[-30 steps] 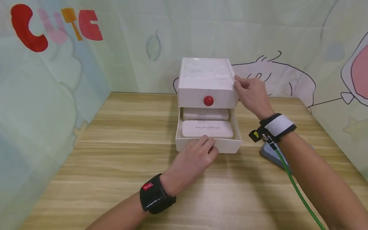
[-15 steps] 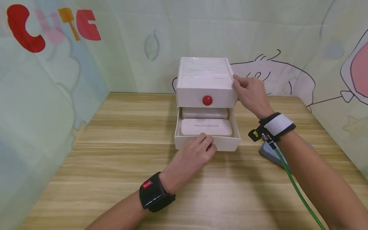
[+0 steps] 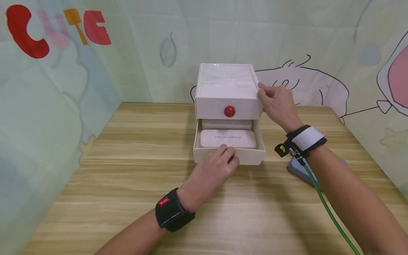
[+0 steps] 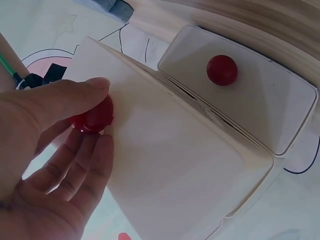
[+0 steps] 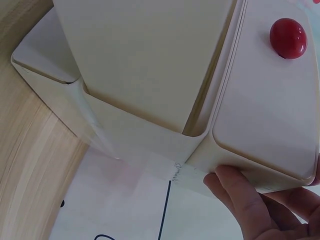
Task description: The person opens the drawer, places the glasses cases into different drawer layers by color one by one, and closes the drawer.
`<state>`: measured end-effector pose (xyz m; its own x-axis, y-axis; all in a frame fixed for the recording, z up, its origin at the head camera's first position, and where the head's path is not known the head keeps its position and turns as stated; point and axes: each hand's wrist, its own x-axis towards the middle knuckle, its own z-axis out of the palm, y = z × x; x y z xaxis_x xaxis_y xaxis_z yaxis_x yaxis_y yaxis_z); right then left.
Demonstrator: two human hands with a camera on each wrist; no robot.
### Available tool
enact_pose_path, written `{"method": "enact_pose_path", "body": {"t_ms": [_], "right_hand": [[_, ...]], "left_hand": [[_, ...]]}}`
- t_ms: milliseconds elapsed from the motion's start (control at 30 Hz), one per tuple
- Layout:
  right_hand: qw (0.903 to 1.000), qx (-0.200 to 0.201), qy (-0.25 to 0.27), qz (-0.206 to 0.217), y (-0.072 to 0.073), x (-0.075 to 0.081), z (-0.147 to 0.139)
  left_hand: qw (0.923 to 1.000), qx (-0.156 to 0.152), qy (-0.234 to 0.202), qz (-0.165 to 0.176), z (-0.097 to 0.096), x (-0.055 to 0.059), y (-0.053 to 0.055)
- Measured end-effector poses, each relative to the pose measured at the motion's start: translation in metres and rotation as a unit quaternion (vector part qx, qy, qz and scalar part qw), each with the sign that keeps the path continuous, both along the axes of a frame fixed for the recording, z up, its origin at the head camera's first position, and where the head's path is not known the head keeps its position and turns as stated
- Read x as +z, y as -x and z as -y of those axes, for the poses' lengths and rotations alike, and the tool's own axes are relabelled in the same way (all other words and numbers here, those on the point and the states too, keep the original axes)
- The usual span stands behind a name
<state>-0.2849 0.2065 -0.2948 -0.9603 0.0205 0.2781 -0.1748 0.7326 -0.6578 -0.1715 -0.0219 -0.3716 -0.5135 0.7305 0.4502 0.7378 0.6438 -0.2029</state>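
A small white drawer cabinet (image 3: pixel 227 79) stands at the back of the table, its middle drawer (image 3: pixel 248 156) pulled out. Inside that drawer lie two pale oblong cases; the front case (image 3: pixel 228 138) bears printed letters, and the rear case (image 3: pixel 227 124) is partly under the top drawer. My left hand (image 3: pixel 210 173) is at the drawer's front, pinching its red knob (image 4: pixel 100 117) between thumb and fingers. With thumb and fingers, my right hand (image 3: pixel 282 106) grips the cabinet's upper right side. The top drawer, with its red knob (image 3: pixel 229 111), sits closed; the bottom drawer (image 4: pixel 245 105) is closed too.
A blue-grey flat object (image 3: pixel 301 170) lies on the wood-grain table (image 3: pixel 134 141), partly hidden under the right forearm. From the right wristband runs a green cable (image 3: pixel 328 209). A printed cloth (image 3: pixel 143 53) hangs behind and along both sides.
The middle drawer has slid a little way back into the cabinet, with my left hand moving along at its front. My right hand keeps its hold on the cabinet side.
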Motion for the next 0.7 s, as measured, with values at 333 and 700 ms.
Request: {"method": "enact_pose_path", "body": {"t_ms": [333,700], "right_hand": [[1.0,0.0,-0.005,-0.008,0.001,-0.0011,0.0003],[0.9999,0.0,-0.007,-0.009,0.0013,-0.0006,0.0001]], "left_hand": [[0.9999,0.007,-0.008,0.004,-0.0019,-0.0004,0.0064],[0.9998,0.009,-0.005,0.016,-0.0024,0.0011,0.0091]]}}
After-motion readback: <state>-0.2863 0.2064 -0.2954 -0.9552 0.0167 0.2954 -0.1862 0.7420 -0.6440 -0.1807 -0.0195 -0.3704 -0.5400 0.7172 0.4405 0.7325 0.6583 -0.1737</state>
